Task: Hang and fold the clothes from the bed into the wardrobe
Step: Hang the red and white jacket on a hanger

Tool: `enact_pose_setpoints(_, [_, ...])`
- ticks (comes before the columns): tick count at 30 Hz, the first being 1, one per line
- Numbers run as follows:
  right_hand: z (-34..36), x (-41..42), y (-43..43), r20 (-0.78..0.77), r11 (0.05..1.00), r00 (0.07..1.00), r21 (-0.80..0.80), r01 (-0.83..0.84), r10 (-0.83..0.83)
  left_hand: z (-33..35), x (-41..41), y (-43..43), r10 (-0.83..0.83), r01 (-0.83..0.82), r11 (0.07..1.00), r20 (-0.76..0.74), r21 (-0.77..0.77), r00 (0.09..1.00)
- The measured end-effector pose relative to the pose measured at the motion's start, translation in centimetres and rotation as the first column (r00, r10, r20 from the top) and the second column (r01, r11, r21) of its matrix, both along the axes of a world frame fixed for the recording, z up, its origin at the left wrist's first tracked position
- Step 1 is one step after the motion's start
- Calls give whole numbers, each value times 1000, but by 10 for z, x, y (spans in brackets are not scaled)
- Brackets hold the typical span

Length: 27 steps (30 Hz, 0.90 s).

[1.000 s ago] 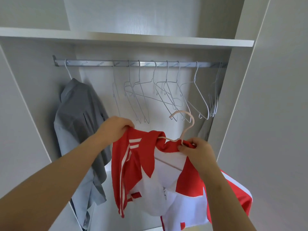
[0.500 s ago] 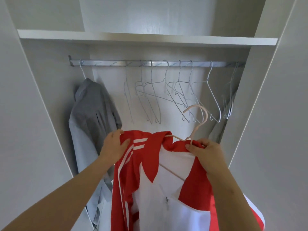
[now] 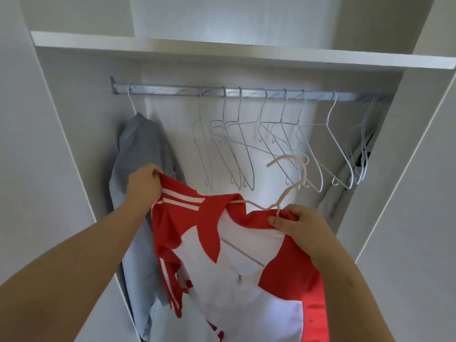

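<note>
Head view: the left hand (image 3: pixel 144 185) grips one shoulder of the red-and-white zip-front jacket (image 3: pixel 222 255). The right hand (image 3: pixel 299 224) pinches its collar against the neck of the pale pink wire hanger (image 3: pixel 291 183). The silver metal rail (image 3: pixel 246 93) runs above both hands. Best to lift level and hook onto the bare stretch above the left hand, clear of the hanging grey shirt (image 3: pixel 140 149).

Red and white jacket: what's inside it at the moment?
A pale pink hanger: its hook stands above the collar and one arm runs into the shoulder the left hand grips. Its other arm is covered by the jacket pinched in the right hand.
</note>
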State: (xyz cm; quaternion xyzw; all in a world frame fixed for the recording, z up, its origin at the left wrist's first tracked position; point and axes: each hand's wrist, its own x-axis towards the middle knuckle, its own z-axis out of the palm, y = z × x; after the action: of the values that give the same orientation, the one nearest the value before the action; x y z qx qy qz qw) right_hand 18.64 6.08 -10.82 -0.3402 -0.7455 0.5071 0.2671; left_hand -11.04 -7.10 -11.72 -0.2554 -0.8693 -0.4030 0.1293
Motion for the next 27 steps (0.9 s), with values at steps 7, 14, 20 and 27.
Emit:
enact_pose_setpoints(7, [5, -90, -14, -5, 992, 999, -112, -53, 52, 13, -37, 26, -260, 279, 960, 423, 18, 868])
enact_pose_setpoints(14, [12, -196, -24, -51, 962, 995, -255, -96, 86, 15, -94, 31, -251, 230, 968, 430, 103, 867])
enact_pose_setpoints(20, [50, -271, -10, -118, 971, 992, -225, -80, 55, 35, -131, 36, -158, 97, 972, 286, 216, 945])
enact_pose_setpoints(27, [97, -351, 4, -278, 968, 961, -240, -78, 8, 43, -159, 43, -104, 26, 936, 204, 352, 973])
